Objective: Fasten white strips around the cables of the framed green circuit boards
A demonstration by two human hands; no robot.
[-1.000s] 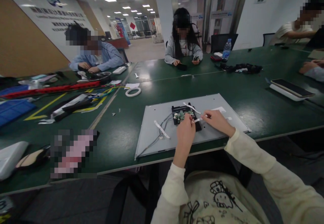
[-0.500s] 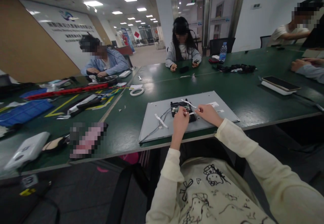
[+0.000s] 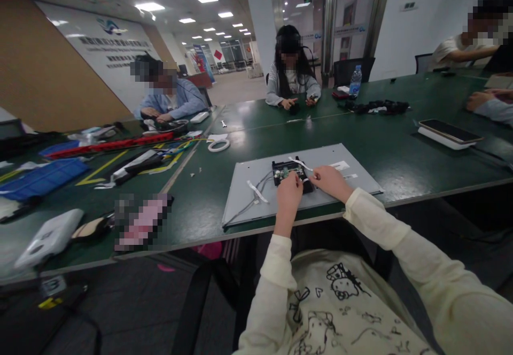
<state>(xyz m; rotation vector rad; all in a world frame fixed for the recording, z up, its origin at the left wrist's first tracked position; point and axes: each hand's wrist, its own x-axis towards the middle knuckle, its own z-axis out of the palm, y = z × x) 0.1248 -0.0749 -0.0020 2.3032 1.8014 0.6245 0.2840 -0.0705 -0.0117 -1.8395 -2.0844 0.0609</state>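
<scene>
On a flat grey panel in front of me sits a black housing with a green circuit board in it. My left hand is closed at the front of the housing, fingers pinched by a short white tape strip. From the right, my right hand reaches to the housing's edge, its fingers pressed together; what they hold is hidden. Another white strip lies across the top of the housing. Grey cables run out to the left, under a white tape piece.
A tape roll lies behind the panel. To the left are a blue tray, a white device and a pink phone-like object. A phone rests on a white box at right. Other people sit around the table.
My left hand has shifted slightly right and down over the housing, uncovering more of the circuit board. My right hand stays about where it was. The whole view has shifted slightly.
</scene>
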